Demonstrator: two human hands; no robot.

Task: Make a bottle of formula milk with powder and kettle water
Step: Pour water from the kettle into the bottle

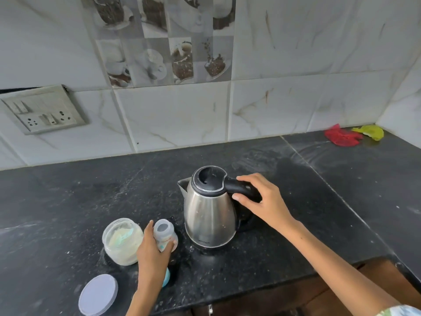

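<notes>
Under the right hand (262, 197), fingers curled on the kettle (209, 208) handle; left hand (152, 249) grips the bottle (163, 233). Best to pour slowly, spout close over the bottle's mouth.

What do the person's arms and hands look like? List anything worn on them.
Both forearms are bare, and so are the left hand and the right hand: no rings, watch, bracelets or gloves show. By the right arm, at the frame's lower right corner, is a scrap of light patterned fabric, possibly a sleeve.
</notes>
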